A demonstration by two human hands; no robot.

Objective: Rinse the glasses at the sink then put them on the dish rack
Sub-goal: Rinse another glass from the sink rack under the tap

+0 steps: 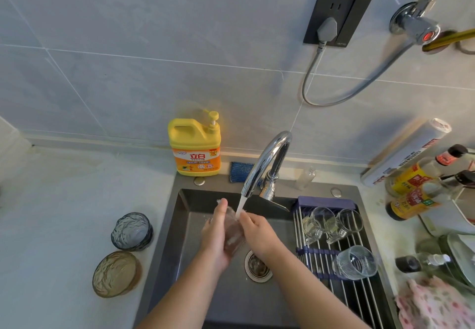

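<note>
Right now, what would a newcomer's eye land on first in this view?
The left grip and right grip hold a glass under the faucet's running stream, mid-sink. A bright yellow detergent jug stands behind the sink's back left corner. A ribbed clear glass lies on the dish rack at the right, and a blue glass bowl and an amber glass bowl sit on the left counter.

Chrome tap [267,159] gleams, mirror-glossy, over a matt, dark sink [241,303]. The rack [299,231] shows smooth steel rods. The glass [232,236] is clear and wet. Blue bowl [132,231] and amber bowl [115,273] are rippled glass. Yellow jug [195,146] is shiny plastic, and the pink cloth [434,305] looks soft.
</note>
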